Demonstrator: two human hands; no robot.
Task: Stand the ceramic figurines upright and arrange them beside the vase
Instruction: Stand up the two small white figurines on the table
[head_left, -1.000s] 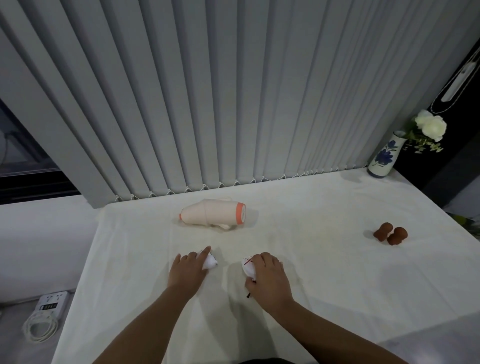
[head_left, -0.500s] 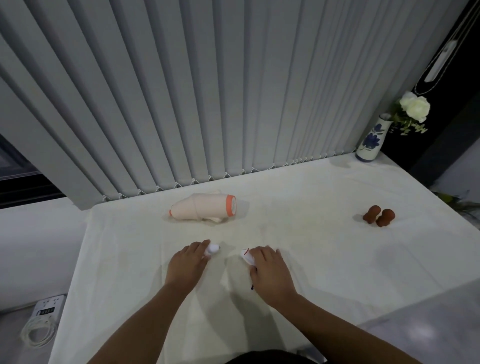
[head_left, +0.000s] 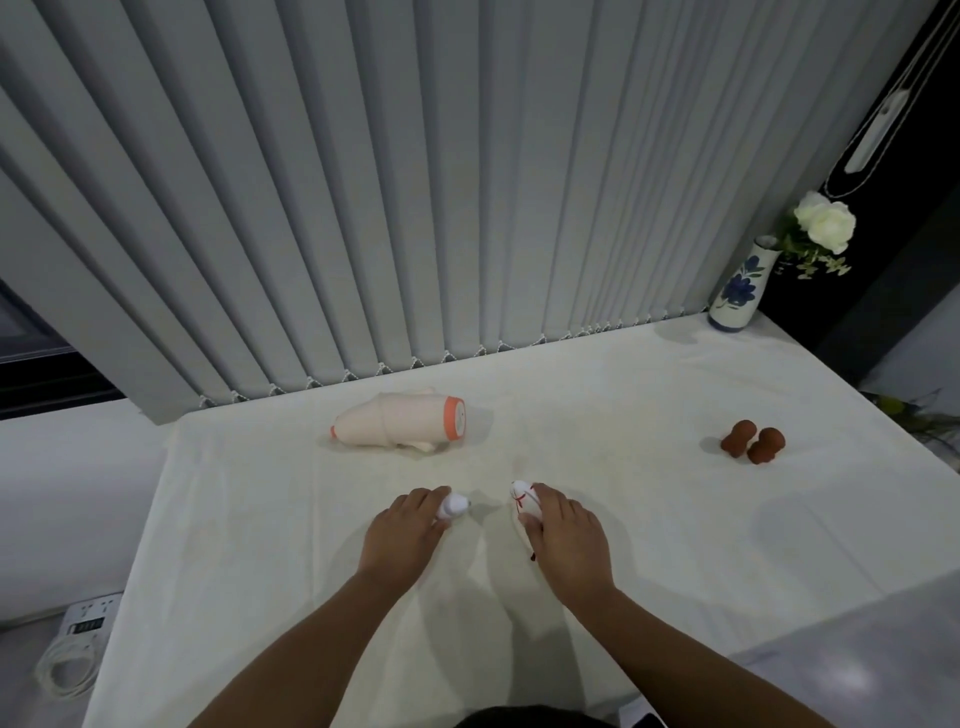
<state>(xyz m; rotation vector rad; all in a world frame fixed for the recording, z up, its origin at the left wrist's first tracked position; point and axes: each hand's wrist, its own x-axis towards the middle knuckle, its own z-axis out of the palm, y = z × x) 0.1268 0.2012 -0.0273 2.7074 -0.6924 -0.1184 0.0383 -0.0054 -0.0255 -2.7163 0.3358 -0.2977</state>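
My left hand (head_left: 402, 530) is closed around a small white figurine (head_left: 453, 505) on the white tablecloth. A second white figurine with red markings (head_left: 522, 506) lies under my right hand (head_left: 563, 540), which grips it. A large peach figurine with an orange base (head_left: 402, 427) lies on its side further back. Two small brown figurines (head_left: 753, 440) lie at the right. The white vase with blue flowers painted on it (head_left: 737, 291) stands in the far right corner, holding white roses (head_left: 826, 221).
Grey vertical blinds (head_left: 415, 182) hang along the table's back edge. The white-clothed table (head_left: 597, 405) ends at left and right. A white power strip with coiled cable (head_left: 88, 621) lies on the floor at left.
Both hands have stayed on the two small white figurines. The head view has shifted, so the table's objects sit lower and further right in the frame.
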